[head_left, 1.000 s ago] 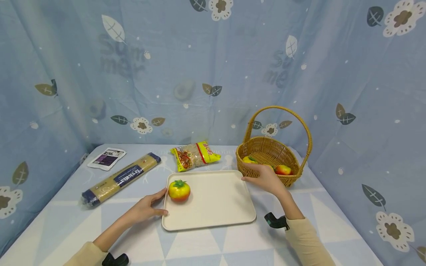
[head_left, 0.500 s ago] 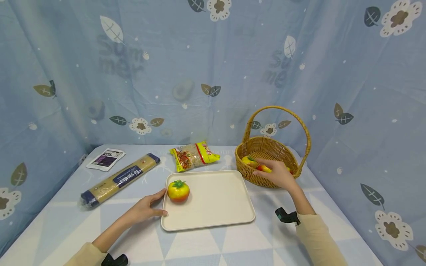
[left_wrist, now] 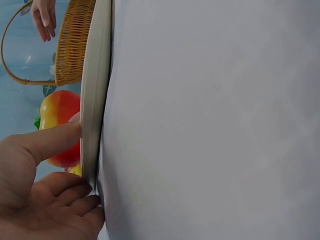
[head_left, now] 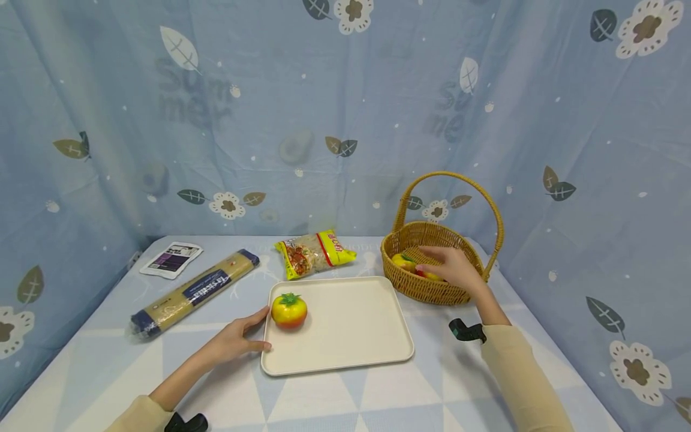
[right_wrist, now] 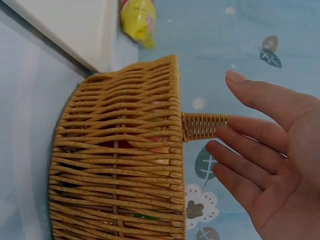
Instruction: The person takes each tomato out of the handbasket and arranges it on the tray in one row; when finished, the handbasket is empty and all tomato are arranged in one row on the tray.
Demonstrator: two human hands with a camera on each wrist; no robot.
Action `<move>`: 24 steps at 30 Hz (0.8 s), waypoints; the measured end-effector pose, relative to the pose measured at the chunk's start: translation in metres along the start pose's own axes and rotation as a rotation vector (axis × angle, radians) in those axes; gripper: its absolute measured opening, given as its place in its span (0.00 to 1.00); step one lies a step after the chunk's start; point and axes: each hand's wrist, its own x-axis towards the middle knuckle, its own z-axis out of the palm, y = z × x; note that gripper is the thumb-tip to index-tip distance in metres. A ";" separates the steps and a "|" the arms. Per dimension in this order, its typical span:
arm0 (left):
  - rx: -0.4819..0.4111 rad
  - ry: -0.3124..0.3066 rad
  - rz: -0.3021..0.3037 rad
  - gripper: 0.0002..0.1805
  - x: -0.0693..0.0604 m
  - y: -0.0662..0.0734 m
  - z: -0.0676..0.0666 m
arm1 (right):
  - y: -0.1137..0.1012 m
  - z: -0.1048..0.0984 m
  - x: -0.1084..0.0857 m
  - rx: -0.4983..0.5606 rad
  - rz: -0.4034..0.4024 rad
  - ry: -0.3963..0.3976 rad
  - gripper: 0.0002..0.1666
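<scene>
A cream tray (head_left: 345,333) lies on the table with a yellow-and-red fruit with a green leafy top (head_left: 289,310) near its left end. My left hand (head_left: 229,342) holds the tray's left edge; in the left wrist view the thumb reaches the rim beside the fruit (left_wrist: 60,127) and the other fingers curl against the edge. To the right stands a wicker basket (head_left: 426,293) with a tall handle. My right hand (head_left: 453,267) hovers over the basket's rim, fingers apart and holding nothing in the right wrist view. Below it, yellow and red fruits (head_left: 403,262) lie inside the basket, partly hidden.
Behind the tray lies a yellow-ended food bag (head_left: 315,253). A long pasta pack (head_left: 197,293) rests at the left, with a small white-and-purple packet (head_left: 171,260) beyond it. A patterned curtain (head_left: 345,120) closes off the back and sides.
My right hand has moved from beside the tray's right back corner rightward to above the basket, then slightly up. My left hand and the tray stay in place.
</scene>
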 end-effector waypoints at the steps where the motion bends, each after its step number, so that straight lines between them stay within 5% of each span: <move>1: 0.001 0.000 -0.003 0.50 0.000 0.000 0.000 | 0.001 0.000 0.002 0.000 0.006 -0.006 0.36; 24: 0.015 0.009 0.011 0.50 0.000 0.000 0.000 | 0.018 0.002 0.041 0.031 0.092 -0.176 0.37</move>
